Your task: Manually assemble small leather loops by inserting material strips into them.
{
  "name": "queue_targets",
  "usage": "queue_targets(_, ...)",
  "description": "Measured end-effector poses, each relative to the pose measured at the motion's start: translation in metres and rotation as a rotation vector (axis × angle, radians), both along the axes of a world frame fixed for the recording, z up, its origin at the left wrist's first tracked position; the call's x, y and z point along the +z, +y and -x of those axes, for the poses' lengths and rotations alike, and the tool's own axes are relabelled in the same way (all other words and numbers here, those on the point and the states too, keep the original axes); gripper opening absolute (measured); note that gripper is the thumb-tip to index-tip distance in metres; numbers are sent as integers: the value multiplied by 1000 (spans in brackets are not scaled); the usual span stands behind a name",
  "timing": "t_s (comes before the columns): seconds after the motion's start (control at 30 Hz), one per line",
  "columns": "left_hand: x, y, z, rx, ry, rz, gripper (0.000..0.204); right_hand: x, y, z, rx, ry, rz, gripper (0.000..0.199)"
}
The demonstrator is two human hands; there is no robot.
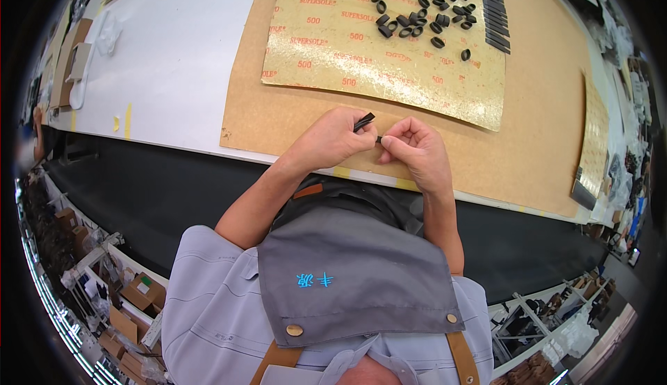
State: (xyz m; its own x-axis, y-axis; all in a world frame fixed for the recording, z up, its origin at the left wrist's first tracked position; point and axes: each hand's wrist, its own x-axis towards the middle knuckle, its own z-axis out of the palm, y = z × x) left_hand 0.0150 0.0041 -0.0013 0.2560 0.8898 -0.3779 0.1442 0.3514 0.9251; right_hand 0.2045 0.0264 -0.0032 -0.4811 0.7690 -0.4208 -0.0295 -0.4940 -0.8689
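Black strip [364,122] pinched between closed left hand [333,138] and right hand [411,147] fingertips.

We wear a pale grey short-sleeved shirt [208,295] under a darker grey apron [354,274], its bib bearing small blue embroidered marks and two brass studs. Tan leather straps [462,357] run from it. Our forearms are bare, with no gloves.

A matt black strip [364,122] is pinched above rough brown board [278,114] and glossy yellowish sheet [389,59].
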Motion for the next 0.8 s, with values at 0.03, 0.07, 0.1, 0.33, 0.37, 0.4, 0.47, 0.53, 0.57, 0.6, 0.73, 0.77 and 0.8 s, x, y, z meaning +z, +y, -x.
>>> queue_targets(0.03,0,0,0,-3,-3,-7,19,-1,0,0,1,0,-2,9)
queue_targets(0.07,0,0,0,-3,-3,-7,19,-1,0,1,1,0,-2,9)
queue_targets(0.1,-1,0,1,-24,-16,-1,16,1,0,2,-1,8,0,10)
queue_targets(0.33,-3,-3,2,-15,-43,8,11,2,2,6,48,41,14,11)
queue_targets(0.37,-4,-3,2,-20,-40,7,11,1,2,5,42,43,13,11)
queue_targets(0.4,-5,-3,2,-11,-64,4,11,1,2,4,33,93,34,11)
queue_targets(0.47,-3,-3,2,-3,-86,2,12,2,4,-1,24,145,56,11)
queue_targets(0.53,2,-3,3,-19,-63,29,13,6,8,-9,90,69,54,16)
queue_targets(0.57,3,-2,3,-21,-61,29,13,7,9,-12,88,71,54,16)
queue_targets(0.6,4,-2,2,-12,-66,39,13,7,10,-13,170,15,42,18)
queue_targets(0.73,0,0,4,-17,-61,30,13,13,11,-12,360,-73,-10,22)
queue_targets(0.77,-1,0,5,-17,-58,26,13,14,11,-10,359,-70,-15,22)
queue_targets(0.8,-2,0,5,-41,-74,18,12,15,11,-9,361,-99,-15,23)
